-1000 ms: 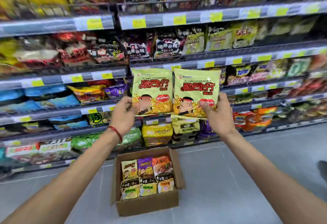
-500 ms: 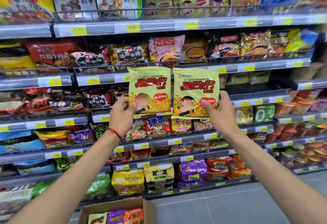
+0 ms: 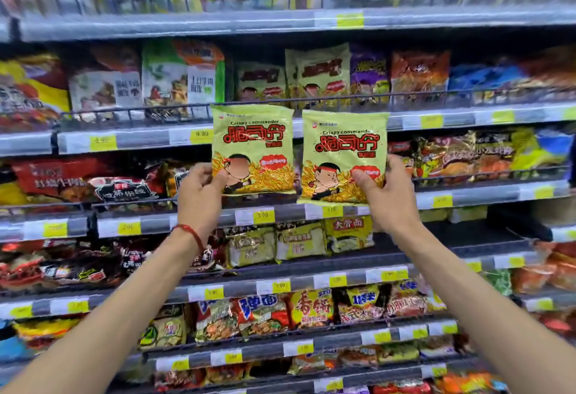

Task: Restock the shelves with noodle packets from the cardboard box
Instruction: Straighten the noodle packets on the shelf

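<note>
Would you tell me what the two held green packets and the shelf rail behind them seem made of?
The left packet and right packet: thin plastic film, glossy, judging by crinkles and glare. The shelf rail: probably dark coated metal wire, being thin, straight bars.

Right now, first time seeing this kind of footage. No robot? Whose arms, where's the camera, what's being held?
No machine here: these are a person's two bare arms, filmed by one wide-angle camera worn on their head, looking forward and down. The left hand, with a red string at the wrist, holds one yellow-green noodle packet by its lower left corner; the right hand holds a matching packet by its lower right corner, fingers curled round the edge. Both are upright, side by side, in front of store shelves full of packets, with yellow price tags. Packets of the same design stand on the shelf just above. The cardboard box is out of view.
</note>
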`<state>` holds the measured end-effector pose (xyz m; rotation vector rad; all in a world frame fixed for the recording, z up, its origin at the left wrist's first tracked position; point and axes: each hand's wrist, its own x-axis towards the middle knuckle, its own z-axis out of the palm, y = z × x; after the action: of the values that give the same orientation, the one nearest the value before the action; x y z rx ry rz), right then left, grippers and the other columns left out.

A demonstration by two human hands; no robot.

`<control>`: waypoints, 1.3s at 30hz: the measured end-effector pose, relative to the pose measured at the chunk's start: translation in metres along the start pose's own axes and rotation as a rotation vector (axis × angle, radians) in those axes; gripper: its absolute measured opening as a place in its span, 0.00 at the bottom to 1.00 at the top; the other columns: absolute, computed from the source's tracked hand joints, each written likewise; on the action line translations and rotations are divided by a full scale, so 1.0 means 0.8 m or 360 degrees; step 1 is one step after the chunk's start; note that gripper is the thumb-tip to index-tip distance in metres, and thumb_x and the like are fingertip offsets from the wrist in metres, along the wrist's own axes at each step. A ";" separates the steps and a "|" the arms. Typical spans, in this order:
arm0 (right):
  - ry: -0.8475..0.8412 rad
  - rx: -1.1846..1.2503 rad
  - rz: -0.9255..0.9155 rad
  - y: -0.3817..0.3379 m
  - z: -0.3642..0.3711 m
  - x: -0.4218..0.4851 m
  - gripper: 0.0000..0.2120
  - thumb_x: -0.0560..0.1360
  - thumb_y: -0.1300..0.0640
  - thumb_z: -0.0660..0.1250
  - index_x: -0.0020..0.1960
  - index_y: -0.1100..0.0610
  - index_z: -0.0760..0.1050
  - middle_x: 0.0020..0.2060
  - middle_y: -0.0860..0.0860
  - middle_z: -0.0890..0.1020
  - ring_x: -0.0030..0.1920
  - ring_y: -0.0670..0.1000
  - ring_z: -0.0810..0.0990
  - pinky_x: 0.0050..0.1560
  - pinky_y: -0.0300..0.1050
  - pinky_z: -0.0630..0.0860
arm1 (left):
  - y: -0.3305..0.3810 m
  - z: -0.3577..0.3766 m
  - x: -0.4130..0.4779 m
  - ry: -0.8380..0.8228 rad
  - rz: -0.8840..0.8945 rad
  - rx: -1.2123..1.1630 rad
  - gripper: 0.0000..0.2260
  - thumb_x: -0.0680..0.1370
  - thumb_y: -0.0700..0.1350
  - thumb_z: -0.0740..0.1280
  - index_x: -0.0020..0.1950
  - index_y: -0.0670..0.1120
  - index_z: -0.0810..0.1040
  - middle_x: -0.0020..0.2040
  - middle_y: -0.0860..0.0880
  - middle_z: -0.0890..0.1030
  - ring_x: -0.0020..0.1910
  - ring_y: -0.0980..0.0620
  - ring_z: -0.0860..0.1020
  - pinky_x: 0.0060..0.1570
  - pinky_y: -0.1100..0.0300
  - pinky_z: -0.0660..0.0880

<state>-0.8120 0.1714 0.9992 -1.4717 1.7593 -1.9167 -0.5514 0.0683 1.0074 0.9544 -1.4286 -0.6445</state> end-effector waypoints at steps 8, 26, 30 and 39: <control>-0.0022 0.0058 -0.0151 -0.021 0.034 0.126 0.13 0.78 0.50 0.70 0.59 0.51 0.71 0.51 0.44 0.82 0.52 0.46 0.80 0.53 0.50 0.78 | 0.019 0.022 0.105 0.0253 -0.0165 -0.0192 0.06 0.80 0.43 0.65 0.53 0.42 0.78 0.47 0.48 0.80 0.48 0.50 0.75 0.48 0.59 0.70; -0.0204 -0.0097 -0.0136 -0.085 0.131 0.319 0.24 0.69 0.42 0.77 0.53 0.61 0.80 0.46 0.54 0.82 0.47 0.54 0.80 0.47 0.47 0.75 | 0.059 0.004 0.185 0.0462 -0.0323 -0.0593 0.04 0.80 0.37 0.65 0.54 0.39 0.75 0.45 0.45 0.79 0.42 0.52 0.79 0.43 0.60 0.80; -0.0378 -0.0549 -0.0176 -0.086 0.148 0.317 0.32 0.71 0.42 0.75 0.63 0.65 0.73 0.54 0.61 0.80 0.58 0.60 0.79 0.52 0.49 0.74 | 0.059 -0.001 0.188 0.0438 -0.0336 -0.0535 0.09 0.80 0.38 0.66 0.57 0.36 0.76 0.51 0.43 0.81 0.48 0.48 0.80 0.48 0.58 0.80; -0.0604 -0.0921 -0.0073 -0.103 0.186 0.335 0.32 0.72 0.47 0.77 0.66 0.64 0.69 0.54 0.58 0.77 0.60 0.59 0.78 0.48 0.43 0.71 | 0.066 0.005 0.195 0.0332 -0.0278 -0.0474 0.07 0.80 0.37 0.65 0.43 0.40 0.78 0.46 0.44 0.83 0.45 0.49 0.82 0.49 0.57 0.79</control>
<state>-0.8016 -0.0850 1.1858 -1.9007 2.1866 -1.0668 -0.5520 -0.0383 1.1326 0.8861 -1.0387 -0.8356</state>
